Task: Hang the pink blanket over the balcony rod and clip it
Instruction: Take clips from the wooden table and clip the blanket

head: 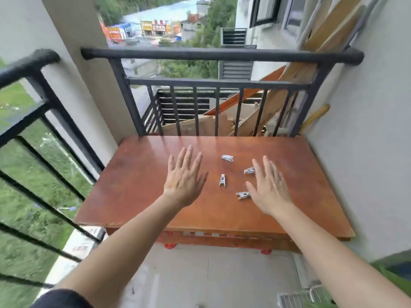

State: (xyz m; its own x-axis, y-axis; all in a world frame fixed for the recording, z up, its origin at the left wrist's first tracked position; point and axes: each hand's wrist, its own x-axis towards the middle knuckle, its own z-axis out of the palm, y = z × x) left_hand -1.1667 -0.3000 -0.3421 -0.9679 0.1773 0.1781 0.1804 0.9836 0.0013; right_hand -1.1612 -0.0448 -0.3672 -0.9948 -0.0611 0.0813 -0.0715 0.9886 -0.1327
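Nearest, we see two bare forearms reaching forward over smooth grey concrete floor, a dark sleeve at the lower left. The left hand is flat, fingers spread apart, holding nothing. The right hand is the same: open, fingers splayed, empty. Both hover over a reddish-brown wooden table with a glossy flat top, squared edges and a chipped front right corner.

Four small silvery metal clips lie loose on the top between and beside the hands: one near the right thumb, one upright-lying in the middle, one by the right fingertips, one farthest back. They're well apart from each other. The table's left half is bare.

The table's far edge butts against the black metal railing with slim vertical bars. Its round top rod looks wrapped in dark rough padding and is bare, with open air above it. A second padded rail runs on the left. Wooden planks lean beyond, against the right wall.

We can't find the pink blanket in view.
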